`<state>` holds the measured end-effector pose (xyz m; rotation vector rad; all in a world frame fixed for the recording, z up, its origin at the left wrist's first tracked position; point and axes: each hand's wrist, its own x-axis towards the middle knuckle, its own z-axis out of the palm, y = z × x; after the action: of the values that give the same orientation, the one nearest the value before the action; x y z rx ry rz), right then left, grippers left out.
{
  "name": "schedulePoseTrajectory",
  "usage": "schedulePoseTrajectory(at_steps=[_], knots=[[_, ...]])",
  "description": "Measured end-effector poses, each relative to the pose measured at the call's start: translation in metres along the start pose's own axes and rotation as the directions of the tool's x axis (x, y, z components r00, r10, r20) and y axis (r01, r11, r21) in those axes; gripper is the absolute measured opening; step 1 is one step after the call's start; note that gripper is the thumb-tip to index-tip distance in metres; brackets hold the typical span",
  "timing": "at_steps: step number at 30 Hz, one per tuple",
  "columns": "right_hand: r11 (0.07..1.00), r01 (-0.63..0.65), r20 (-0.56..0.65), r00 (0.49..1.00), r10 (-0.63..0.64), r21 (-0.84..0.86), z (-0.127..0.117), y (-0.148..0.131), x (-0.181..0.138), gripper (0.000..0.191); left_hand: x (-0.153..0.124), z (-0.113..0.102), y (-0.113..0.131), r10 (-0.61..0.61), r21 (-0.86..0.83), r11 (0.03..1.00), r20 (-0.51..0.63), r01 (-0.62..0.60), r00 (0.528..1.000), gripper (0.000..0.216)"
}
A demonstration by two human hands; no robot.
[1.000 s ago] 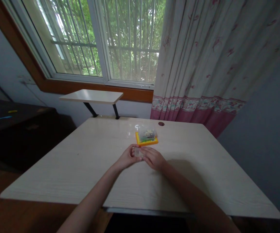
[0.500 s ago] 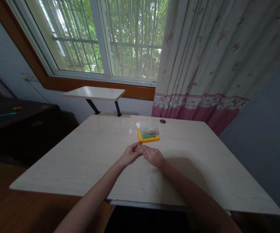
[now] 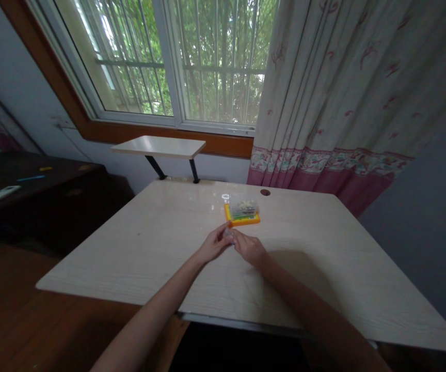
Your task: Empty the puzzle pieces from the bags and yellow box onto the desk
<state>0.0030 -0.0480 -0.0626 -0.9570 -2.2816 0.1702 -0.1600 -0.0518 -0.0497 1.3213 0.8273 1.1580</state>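
Note:
Over the middle of the pale desk, my left hand (image 3: 214,244) and my right hand (image 3: 249,248) meet at the fingertips. Between them is a small clear, shiny piece (image 3: 228,233), mostly covered by the fingers, so its kind does not show. Both hands are closed on it. Just beyond them lies a yellow tray (image 3: 242,222) with some green in it. A transparent plastic box (image 3: 243,206) rests on the tray, with small pale bits inside.
The wood-grain desk (image 3: 130,263) carries a small raised shelf (image 3: 161,146) at its back left and a round cable hole (image 3: 265,192) at its back edge. A dark table (image 3: 64,181) stands to the left. A curtain (image 3: 323,103) hangs behind, right of the window.
The view has shifted slightly, so the desk and tray appear a little farther right. My fingers have moved slightly around the clear piece, and both hands stay together.

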Motion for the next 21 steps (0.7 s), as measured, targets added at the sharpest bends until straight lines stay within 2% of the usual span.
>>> schedulePoseTrajectory(at_steps=[3,7,10,14,21], knots=[[0.998,-0.026,-0.014,1.0,0.027,0.054,-0.0024,-0.0008,0.0022,0.039,0.0,0.0035,0.0027,0.023,-0.064,0.998,-0.08,-0.028,0.997,0.065],[0.996,-0.028,-0.017,0.999,0.029,0.085,-0.0036,-0.0025,0.0029,0.041,0.0012,0.005,0.0066,-0.021,-0.061,0.998,-0.141,0.013,0.99,0.06],[0.999,-0.022,-0.013,1.0,0.022,0.046,-0.0011,-0.0023,0.0024,0.039,0.0021,0.0049,0.0071,-0.048,-0.065,0.997,-0.139,0.039,0.989,0.053],[0.999,-0.024,-0.004,1.0,0.025,0.041,0.0033,-0.0008,0.0021,0.04,0.0022,0.0048,0.0037,-0.023,-0.065,0.998,-0.126,0.015,0.992,0.047],[0.986,-0.148,-0.016,0.989,0.149,0.076,-0.0027,-0.0061,0.0034,0.039,0.0003,0.0023,0.0,0.01,-0.039,0.999,-0.057,-0.012,0.998,0.054]])
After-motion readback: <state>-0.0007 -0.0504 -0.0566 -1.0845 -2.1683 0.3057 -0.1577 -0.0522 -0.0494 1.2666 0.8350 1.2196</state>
